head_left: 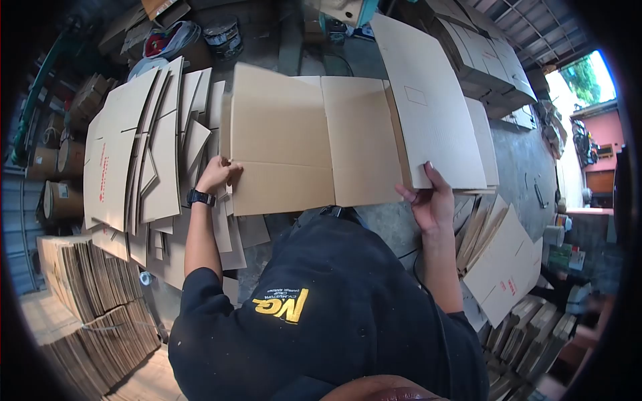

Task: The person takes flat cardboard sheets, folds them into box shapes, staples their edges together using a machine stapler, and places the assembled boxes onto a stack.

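A large creased cardboard sheet spans the space in front of my body, its plain brown inner side facing me. My left hand, below a dark wristwatch, grips the sheet's left edge with fingers closed. On the other side, my right hand holds the right part, thumb over the face and fingers beneath. The right panel stands folded up, showing a pale face with a small printed rectangle. Whether that panel is one piece with the sheet I cannot tell.
Flat cut cardboard pieces with red print lean in a pile at the left. Bundled cardboard stacks stand at lower left. More cardboard lies at lower right, and stacked boxes stand at upper right. Round drums line the left wall.
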The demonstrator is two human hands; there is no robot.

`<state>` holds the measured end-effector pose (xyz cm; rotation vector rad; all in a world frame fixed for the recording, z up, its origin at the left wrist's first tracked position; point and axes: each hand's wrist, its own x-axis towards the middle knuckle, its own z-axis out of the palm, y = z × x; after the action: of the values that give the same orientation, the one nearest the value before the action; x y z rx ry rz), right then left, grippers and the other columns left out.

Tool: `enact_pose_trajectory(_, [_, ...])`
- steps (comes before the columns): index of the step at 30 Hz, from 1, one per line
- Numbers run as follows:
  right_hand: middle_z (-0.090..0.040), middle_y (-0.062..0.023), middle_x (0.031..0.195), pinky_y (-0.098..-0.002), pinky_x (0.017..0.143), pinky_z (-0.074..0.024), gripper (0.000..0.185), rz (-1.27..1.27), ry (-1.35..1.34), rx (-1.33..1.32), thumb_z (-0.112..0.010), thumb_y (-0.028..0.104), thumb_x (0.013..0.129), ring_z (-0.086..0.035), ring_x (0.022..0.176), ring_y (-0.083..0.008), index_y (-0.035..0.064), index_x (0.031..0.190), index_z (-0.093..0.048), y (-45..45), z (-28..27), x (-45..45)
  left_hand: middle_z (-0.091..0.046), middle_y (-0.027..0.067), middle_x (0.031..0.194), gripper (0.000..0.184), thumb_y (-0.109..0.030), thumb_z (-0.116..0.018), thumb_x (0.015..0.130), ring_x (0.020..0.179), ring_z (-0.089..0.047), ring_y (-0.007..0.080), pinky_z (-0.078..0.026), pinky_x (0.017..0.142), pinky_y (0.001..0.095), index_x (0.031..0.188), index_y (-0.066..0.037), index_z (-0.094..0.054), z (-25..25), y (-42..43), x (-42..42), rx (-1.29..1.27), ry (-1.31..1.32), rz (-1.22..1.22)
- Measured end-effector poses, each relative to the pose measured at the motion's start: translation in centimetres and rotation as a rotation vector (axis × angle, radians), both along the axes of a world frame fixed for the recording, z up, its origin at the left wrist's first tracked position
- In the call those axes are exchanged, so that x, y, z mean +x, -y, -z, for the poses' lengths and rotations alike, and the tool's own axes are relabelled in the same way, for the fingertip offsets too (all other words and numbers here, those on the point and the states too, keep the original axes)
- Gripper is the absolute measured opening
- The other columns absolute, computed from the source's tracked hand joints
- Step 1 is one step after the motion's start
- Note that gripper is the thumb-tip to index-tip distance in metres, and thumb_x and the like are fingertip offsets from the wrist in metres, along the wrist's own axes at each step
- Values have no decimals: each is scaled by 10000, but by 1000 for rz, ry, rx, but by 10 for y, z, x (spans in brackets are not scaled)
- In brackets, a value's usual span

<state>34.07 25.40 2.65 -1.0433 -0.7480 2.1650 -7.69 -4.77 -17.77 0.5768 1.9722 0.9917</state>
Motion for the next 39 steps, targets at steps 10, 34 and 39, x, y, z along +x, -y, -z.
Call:
enact_pose_trajectory(10, [-669,-129,1129,-424,820,-640,319,-143,-16,-29,-654,180,975,-703,967,-232,-47,1192,-598,56,29,-21,-341,140,1568,806,-649,-396,997,1420,-357,265,-437,970,521,1588,-117,-266,-175,-112,54,549,341,-80])
enact_pose_trajectory(34, [-701,-98,1081,-368,774,-636,272,-169,-50,3,-683,173,960,-717,917,-204,0,1167,-643,83,44,-28,-568,136,1282,660,-189,-725,916,1111,-594,198,-525,888,341,1453,-31,-376,-132,-202,107,560,146,-39])
enact_pose_trajectory(39, [-682,-106,1083,-441,840,-632,273,-85,-116,2,-632,147,985,-709,935,-220,-25,1196,-610,82,6,-27,-626,77,1112,637,-38,-701,845,991,-609,147,-530,787,325,1423,-54,-434,-138,-191,92,560,62,-90])
